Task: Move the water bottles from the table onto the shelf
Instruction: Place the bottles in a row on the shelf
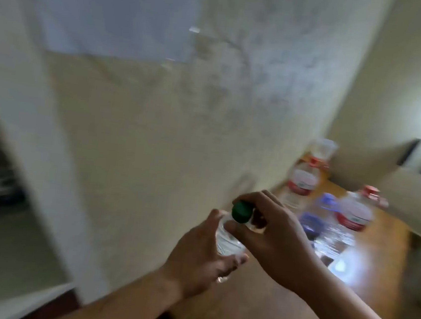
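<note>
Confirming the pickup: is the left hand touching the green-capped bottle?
Touching. The head view shows the left hand gripping the clear body of the green-capped bottle, thumb and fingers on opposite sides; the right hand pinches its neck.

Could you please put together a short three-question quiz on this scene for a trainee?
1. Which colour is the cap of the held bottle? A red, B green, C blue.
2. True or false: only the left hand touches that bottle.
3. Fill in: the red-labelled bottles stand on the wooden ____.
Key: 1 B. 2 False: the right hand holds its neck too. 3 table.
</note>
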`<state>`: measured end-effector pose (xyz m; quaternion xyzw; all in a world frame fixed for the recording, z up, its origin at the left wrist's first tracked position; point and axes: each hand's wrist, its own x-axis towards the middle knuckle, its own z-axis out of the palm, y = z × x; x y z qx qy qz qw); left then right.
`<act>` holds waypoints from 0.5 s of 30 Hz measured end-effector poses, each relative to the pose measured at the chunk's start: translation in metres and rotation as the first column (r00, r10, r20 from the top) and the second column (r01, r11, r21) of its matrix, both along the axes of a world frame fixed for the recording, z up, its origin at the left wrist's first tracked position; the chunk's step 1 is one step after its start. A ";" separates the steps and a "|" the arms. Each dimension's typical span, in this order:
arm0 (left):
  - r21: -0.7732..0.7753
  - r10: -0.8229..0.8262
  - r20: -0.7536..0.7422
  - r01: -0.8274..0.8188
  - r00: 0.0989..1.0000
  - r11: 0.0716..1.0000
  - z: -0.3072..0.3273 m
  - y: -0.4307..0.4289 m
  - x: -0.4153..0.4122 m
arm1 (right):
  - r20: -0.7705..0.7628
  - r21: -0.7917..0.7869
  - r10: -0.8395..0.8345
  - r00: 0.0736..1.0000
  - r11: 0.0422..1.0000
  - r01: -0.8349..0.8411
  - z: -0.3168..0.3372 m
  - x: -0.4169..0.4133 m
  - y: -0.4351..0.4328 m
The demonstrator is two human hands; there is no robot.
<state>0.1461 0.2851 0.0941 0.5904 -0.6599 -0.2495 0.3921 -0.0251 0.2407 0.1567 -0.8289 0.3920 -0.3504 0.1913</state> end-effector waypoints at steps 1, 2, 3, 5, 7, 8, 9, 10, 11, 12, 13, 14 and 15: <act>0.000 0.070 0.019 -0.070 0.997 0.998 0.003 0.027 0.027 | 0.003 0.009 0.074 0.997 0.997 -0.074 0.002 0.029 0.016; 0.007 0.141 0.037 -0.141 0.989 0.990 0.008 0.054 0.051 | 0.008 0.019 0.146 0.989 0.989 -0.146 0.005 0.056 0.033; 0.014 0.213 0.052 -0.214 0.976 0.977 0.012 0.080 0.073 | 0.010 0.028 0.218 0.976 0.976 -0.218 0.007 0.082 0.049; 0.023 0.355 0.063 -0.357 0.933 0.934 0.019 0.128 0.110 | -0.019 0.033 0.353 0.935 0.935 -0.352 0.009 0.131 0.080; -0.002 0.482 0.069 -0.483 0.873 0.875 0.022 0.171 0.143 | -0.061 0.038 0.470 0.881 0.883 -0.469 0.008 0.177 0.107; -0.021 0.549 0.076 -0.550 0.832 0.835 0.022 0.192 0.158 | -0.085 0.045 0.521 0.849 0.853 -0.519 0.008 0.198 0.121; -0.031 0.610 0.060 -0.609 0.790 0.792 0.023 0.211 0.170 | -0.111 0.053 0.563 0.819 0.827 -0.560 0.007 0.218 0.133; -0.027 0.659 0.031 -0.659 0.751 0.752 0.023 0.226 0.181 | -0.128 0.063 0.592 0.795 0.805 -0.590 0.006 0.237 0.144; -0.020 0.700 -0.015 -0.700 0.714 0.714 0.024 0.238 0.194 | -0.126 0.081 0.615 0.778 0.788 -0.610 0.005 0.256 0.153; -0.002 0.732 -0.052 -0.733 0.679 0.680 0.024 0.246 0.206 | -0.110 0.104 0.630 0.769 0.776 -0.622 0.003 0.273 0.160; 0.006 0.757 -0.079 -0.759 0.648 0.651 0.022 0.249 0.220 | -0.084 0.137 0.640 0.764 0.767 -0.627 -0.002 0.289 0.164; 0.001 0.786 -0.083 -0.788 0.613 0.615 0.018 0.249 0.236 | -0.057 0.177 0.642 0.765 0.760 -0.625 -0.009 0.305 0.165; -0.020 0.804 -0.095 -0.808 0.587 0.588 0.014 0.246 0.252 | -0.031 0.224 0.635 0.772 0.757 -0.613 -0.020 0.321 0.163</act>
